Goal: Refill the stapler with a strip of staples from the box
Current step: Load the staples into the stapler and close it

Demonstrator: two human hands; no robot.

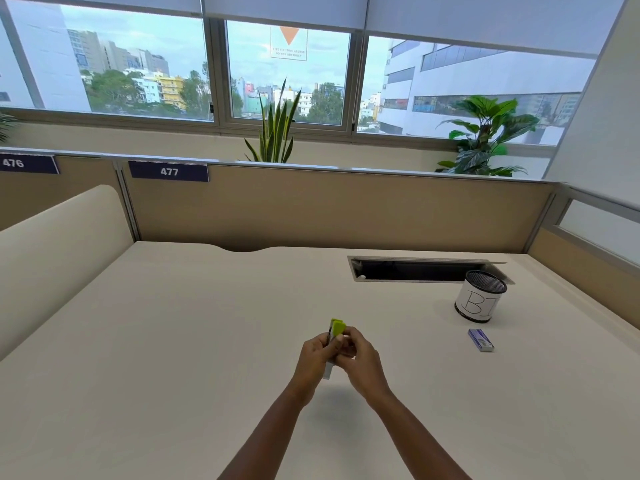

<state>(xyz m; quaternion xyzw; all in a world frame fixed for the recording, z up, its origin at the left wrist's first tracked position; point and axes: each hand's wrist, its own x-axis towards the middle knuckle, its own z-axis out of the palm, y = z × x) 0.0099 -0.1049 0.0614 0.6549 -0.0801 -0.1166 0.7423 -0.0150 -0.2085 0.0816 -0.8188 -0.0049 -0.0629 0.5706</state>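
A small lime-green stapler (337,328) is held above the middle of the cream desk (173,323). My left hand (313,362) grips its body from the left, and a grey-white part of it sticks out below the fingers. My right hand (360,358) holds it from the right with curled fingers; whether those fingers pinch a staple strip I cannot tell. The purple staple box (480,339) lies flat on the desk to the right, well apart from both hands.
A black mesh pen cup (479,296) wrapped in paper marked with letters stands behind the staple box. An open cable slot (415,270) is cut into the desk at the back right. Beige partition panels (311,209) close off the back and left sides.
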